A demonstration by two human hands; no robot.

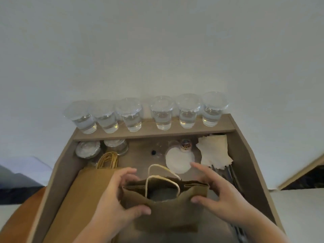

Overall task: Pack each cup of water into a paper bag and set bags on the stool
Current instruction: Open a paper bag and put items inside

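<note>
A brown paper bag (166, 213) with white cord handles stands open on the table in front of me. My left hand (117, 195) grips its left rim, thumb on the near wall and fingers curled over the far side. My right hand (220, 193) holds the right rim, thumb on the near wall and fingers spread above it. Inside the bag I see a dark hollow; whether it holds a cup I cannot tell. Several lidded clear cups of water (163, 113) stand in a row on a raised shelf (149, 132) at the back.
A stack of flat paper bags (84, 195) with tan handles lies at the left. Spare lids and empty cups (101, 148), a white disc (178, 160) and paper napkins (215, 151) sit behind the bag. A round wooden stool (22, 220) shows at the lower left.
</note>
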